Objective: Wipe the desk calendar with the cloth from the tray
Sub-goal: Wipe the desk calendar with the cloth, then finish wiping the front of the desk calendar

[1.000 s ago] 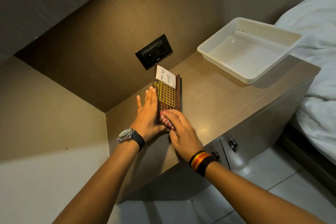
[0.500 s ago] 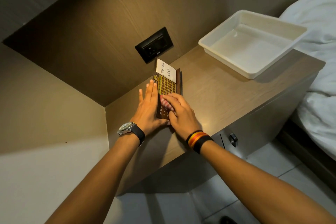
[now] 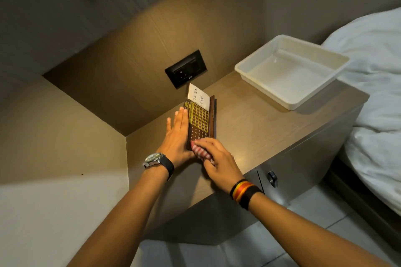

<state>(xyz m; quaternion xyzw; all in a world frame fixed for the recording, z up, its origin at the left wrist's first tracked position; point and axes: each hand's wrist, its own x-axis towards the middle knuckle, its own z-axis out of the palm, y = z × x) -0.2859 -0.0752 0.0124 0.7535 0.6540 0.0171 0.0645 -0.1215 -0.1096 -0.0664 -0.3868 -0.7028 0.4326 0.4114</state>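
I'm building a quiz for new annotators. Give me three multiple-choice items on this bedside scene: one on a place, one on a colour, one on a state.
1. Where is the cloth?
A. in the tray
B. on the near end of the desk calendar, under the right hand
C. on the bed

2. What colours is the cloth?
A. red and white
B. plain blue
C. black

3. What state is the tray in?
A. full of water
B. upside down
C. upright and empty

Key: 1 B, the right hand presses it on the desk calendar; 2 A, its stripes show; 3 C, its bare floor shows.
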